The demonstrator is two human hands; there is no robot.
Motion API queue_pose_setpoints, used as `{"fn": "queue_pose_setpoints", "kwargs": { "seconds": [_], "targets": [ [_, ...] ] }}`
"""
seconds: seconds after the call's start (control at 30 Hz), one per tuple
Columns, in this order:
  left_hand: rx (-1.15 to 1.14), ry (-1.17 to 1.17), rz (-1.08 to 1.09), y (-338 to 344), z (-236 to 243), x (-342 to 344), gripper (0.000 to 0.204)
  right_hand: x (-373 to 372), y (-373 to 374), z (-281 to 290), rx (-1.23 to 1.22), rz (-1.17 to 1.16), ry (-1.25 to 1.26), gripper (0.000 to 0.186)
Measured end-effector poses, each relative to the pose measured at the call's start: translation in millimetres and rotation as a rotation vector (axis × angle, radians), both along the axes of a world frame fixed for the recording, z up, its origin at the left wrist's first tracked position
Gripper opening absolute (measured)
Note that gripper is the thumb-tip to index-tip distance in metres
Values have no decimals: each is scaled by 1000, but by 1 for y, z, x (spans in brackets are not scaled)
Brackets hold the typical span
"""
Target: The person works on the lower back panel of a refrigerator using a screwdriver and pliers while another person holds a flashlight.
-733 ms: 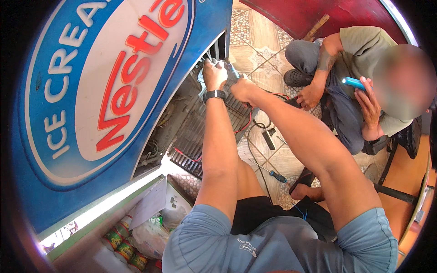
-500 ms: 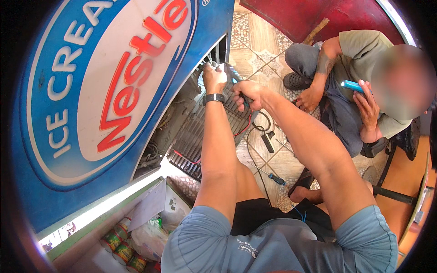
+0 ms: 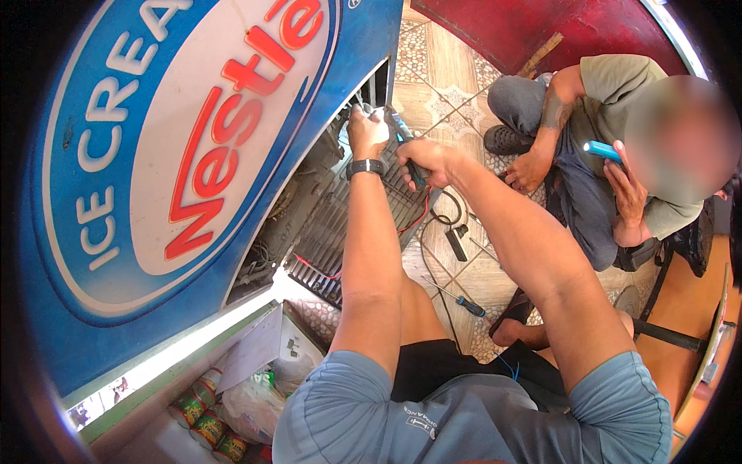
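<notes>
A large blue chest freezer lies tipped with its underside open toward me. My left hand, a black watch on its wrist, is closed on something small at the upper edge of the open compartment; what it pinches is hidden. Just to its right, my right hand grips a dark-handled tool whose tip points up toward the left hand. Below both hands sits a black condenser grille with red wires running across it.
A screwdriver with a blue handle and a small black part lie on the patterned tile floor. Another person sits at the right holding a blue phone. Cans and a plastic bag fill a box at lower left.
Both hands have shifted slightly up and left toward the top of the compartment. The right hand has closed in beside the left.
</notes>
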State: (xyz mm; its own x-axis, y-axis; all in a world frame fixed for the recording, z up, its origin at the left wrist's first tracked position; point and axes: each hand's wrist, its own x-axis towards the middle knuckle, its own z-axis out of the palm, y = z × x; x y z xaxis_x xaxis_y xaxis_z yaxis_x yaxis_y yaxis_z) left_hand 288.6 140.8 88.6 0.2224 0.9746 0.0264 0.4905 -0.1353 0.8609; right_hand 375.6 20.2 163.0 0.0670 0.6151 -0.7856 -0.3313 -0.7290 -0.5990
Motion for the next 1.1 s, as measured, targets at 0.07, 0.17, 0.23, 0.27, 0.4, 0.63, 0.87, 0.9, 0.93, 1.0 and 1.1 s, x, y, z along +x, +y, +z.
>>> {"fn": "queue_pose_setpoints", "kwargs": {
  "seconds": [0.07,0.17,0.23,0.27,0.4,0.63,0.87,0.9,0.93,1.0,1.1],
  "targets": [
    [-29,-36,-5,-8,3,6,31,-4,-2,-8,23,-59,-68,8],
    [-30,-44,29,-3,1,5,29,-8,6,-3,-31,272,-497,22],
    [-6,-43,71,-3,-4,2,25,-19,7,-6,-22,439,-698,27],
    [-21,-42,63,-6,-7,0,24,-20,7,-8,-18,522,-805,30],
    [-13,-40,36,-5,-1,2,18,-9,4,-8,10,54,-149,5],
    [12,-85,24,-2,-3,2,19,1,-3,1,-20,-105,216,13],
    [32,-17,13,-3,1,2,25,-3,-1,1,3,-36,-60,5],
    [39,-18,19,-3,1,1,25,-5,2,2,-3,25,-141,5],
    [40,-25,20,-6,3,3,25,-2,3,1,-16,81,-229,6],
    [36,-31,16,-11,7,6,25,1,2,0,-31,131,-312,9],
    [37,-26,21,-6,8,-2,26,-6,5,6,-18,141,-306,12]
  ]
}}
